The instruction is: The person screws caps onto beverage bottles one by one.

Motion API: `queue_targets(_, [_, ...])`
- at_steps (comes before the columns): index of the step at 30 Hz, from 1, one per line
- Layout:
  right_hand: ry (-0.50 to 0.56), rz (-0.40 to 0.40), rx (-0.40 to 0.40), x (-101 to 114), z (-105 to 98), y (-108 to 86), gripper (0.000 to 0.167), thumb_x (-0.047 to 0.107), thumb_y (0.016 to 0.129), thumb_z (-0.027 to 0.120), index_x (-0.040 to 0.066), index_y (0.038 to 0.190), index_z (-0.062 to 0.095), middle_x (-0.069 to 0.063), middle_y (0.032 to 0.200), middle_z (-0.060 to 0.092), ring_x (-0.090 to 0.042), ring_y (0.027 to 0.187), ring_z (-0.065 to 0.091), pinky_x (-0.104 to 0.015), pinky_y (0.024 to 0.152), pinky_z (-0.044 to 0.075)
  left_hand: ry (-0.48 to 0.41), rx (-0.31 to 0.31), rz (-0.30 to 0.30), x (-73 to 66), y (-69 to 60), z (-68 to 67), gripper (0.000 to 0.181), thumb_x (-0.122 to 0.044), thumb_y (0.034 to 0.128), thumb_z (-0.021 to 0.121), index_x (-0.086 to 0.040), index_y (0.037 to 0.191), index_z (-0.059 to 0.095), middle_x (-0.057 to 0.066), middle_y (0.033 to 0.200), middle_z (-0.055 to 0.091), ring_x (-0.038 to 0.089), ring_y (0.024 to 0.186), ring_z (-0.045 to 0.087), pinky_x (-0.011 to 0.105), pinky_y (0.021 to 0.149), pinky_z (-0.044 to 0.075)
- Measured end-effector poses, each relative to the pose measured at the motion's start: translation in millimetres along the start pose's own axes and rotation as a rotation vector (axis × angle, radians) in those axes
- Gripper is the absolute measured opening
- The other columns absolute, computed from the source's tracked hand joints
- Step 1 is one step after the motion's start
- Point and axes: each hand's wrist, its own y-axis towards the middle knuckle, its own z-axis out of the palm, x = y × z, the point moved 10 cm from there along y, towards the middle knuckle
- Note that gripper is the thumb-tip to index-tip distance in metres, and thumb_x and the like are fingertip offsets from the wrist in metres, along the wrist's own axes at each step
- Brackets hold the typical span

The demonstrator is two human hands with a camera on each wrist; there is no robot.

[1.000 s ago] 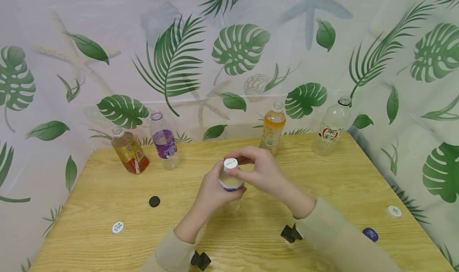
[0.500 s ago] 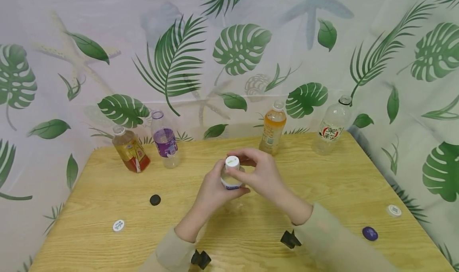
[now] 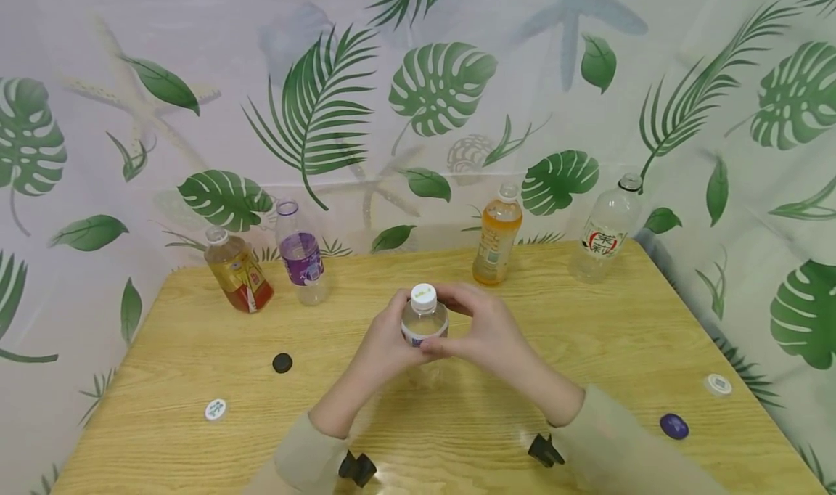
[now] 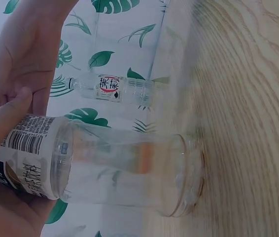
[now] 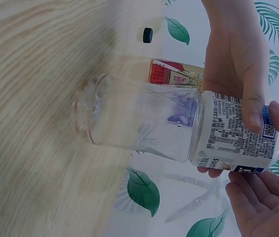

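Note:
In the head view a clear plastic bottle (image 3: 424, 318) stands upright at the table's middle, its white cap (image 3: 423, 296) on the neck. My left hand (image 3: 384, 339) grips it around the label from the left. From the right, my right hand (image 3: 488, 328) also curls around it, its thumb near the label's front. Both wrist views show the bottle's white label (image 4: 33, 155) with a barcode between the hands. Its see-through lower part (image 5: 144, 121) reaches down to the wood. Fingers behind the bottle are partly hidden.
Uncapped bottles stand along the back: a red-and-gold-label bottle (image 3: 239, 273), a purple-label bottle (image 3: 302, 259), an orange-topped bottle (image 3: 498, 237) and a large clear bottle (image 3: 602, 234). Loose caps lie around: black (image 3: 282, 363), white (image 3: 215, 409), purple (image 3: 674, 426), another white cap (image 3: 718, 385).
My right hand has left the white cap, where its fingers were, and moved down onto the bottle's body. My left hand keeps its grip; the bottle stays nearly in place.

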Motion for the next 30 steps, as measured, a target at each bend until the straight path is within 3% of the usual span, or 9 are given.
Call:
queue_targets(8, [-0.083,-0.004,0.004,0.0,-0.1,-2.1,0.060,0.019,0.076,0.097,0.001,0.128,0.072,-0.014,0.125,0.077,-0.032,0.114,0.075,-0.043,0.098,0.063,0.100,0.120,0.024,-4.5,0.4,-2.9,0.083,-0.019,0.0831,0.092,-0.006,0.152,0.047,0.017,0.141,0.066,0.036,0.128,0.067,0.055,0.110,0.054])
queue_targets(14, [-0.124,-0.002,0.011,-0.2,-1.0,-1.8,0.061,0.021,0.076,0.097,0.000,0.127,0.073,-0.015,0.125,0.078,-0.032,0.110,0.077,-0.042,0.095,0.064,0.167,0.195,0.091,-11.7,-1.4,-10.3,0.076,-0.020,0.0888,0.088,-0.011,0.154,0.049,0.011,0.145,0.066,0.033,0.136,0.064,0.053,0.117,0.050])
queue_targets(18, [-0.142,-0.010,0.015,0.6,-2.0,-1.1,0.061,0.023,0.076,0.098,0.001,0.127,0.074,-0.014,0.124,0.078,-0.031,0.111,0.077,-0.043,0.095,0.064,0.220,0.167,0.096,-13.6,-2.9,-17.2,0.071,-0.022,0.0883,0.089,-0.010,0.150,0.056,0.012,0.146,0.067,0.033,0.135,0.065,0.050,0.116,0.052])
queue_targets(22, [-0.169,-0.031,0.015,3.8,-2.8,0.5,0.060,0.025,0.076,0.098,0.003,0.127,0.075,-0.012,0.123,0.079,-0.030,0.110,0.077,-0.044,0.095,0.064,0.260,0.107,0.052,-13.2,-4.2,-24.9,0.068,-0.024,0.0845,0.092,-0.009,0.144,0.064,0.012,0.141,0.071,0.034,0.128,0.069,0.048,0.110,0.056])
queue_targets(30, [-0.203,-0.079,0.024,14.0,5.8,12.0,0.059,0.028,0.077,0.097,0.004,0.126,0.076,-0.010,0.120,0.080,-0.026,0.107,0.078,-0.040,0.092,0.065,0.237,0.047,0.027,-11.6,-7.4,-41.8,0.061,-0.018,0.0844,0.092,-0.007,0.139,0.068,0.014,0.135,0.074,0.034,0.123,0.073,0.045,0.105,0.060])
